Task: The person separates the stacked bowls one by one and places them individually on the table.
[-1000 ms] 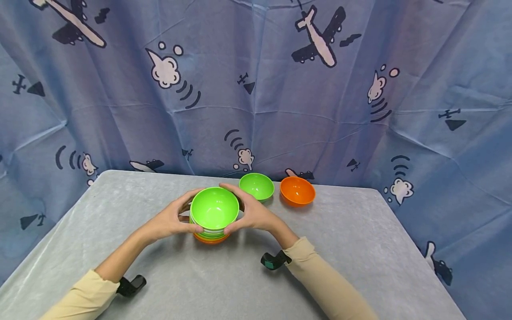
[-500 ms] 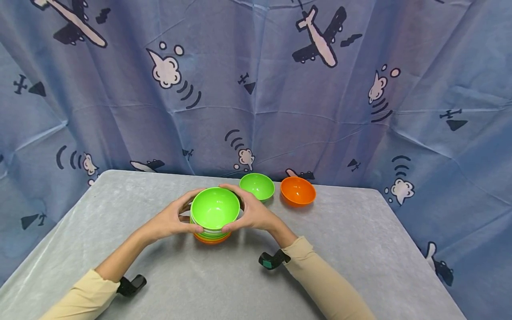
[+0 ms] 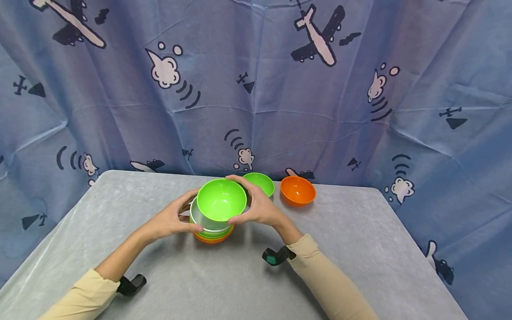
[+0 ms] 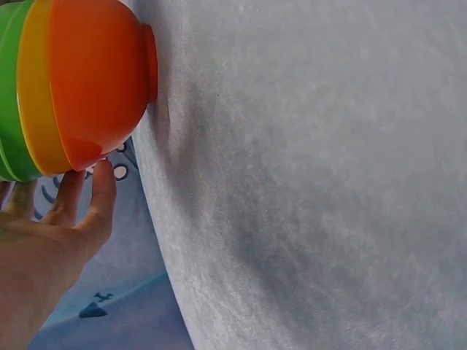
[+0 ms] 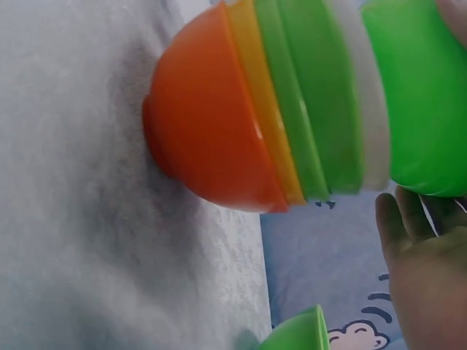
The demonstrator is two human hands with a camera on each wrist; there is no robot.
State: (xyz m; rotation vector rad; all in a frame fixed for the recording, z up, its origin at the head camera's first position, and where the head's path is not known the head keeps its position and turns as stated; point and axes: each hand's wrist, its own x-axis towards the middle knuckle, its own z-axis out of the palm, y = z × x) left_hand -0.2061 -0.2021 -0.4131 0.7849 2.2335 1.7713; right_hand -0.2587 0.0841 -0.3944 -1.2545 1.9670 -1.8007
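My right hand (image 3: 262,206) grips a bright green bowl (image 3: 222,200) by its side and rim. The bowl is tilted and raised out of a stack, partly over it. Around the left side of that stack of bowls (image 3: 212,235) curves my left hand (image 3: 170,220), thumb at the front and fingers behind. A white bowl (image 5: 372,102) now tops the stack. Below it, in the right wrist view, come green bowls (image 5: 314,95), a yellow bowl (image 5: 266,95) and an orange bowl (image 5: 201,109) at the bottom, its foot on the table.
Behind the stack, near the table's far edge, stand another green bowl (image 3: 262,183), partly hidden by my right hand, and a separate orange bowl (image 3: 298,192). A grey cloth covers the table (image 3: 340,249). A blue curtain (image 3: 216,89) with plane prints hangs behind.
My right hand has lifted the top green bowl up and to the right, uncovering the white bowl. The left hand has stayed in place at the stack.
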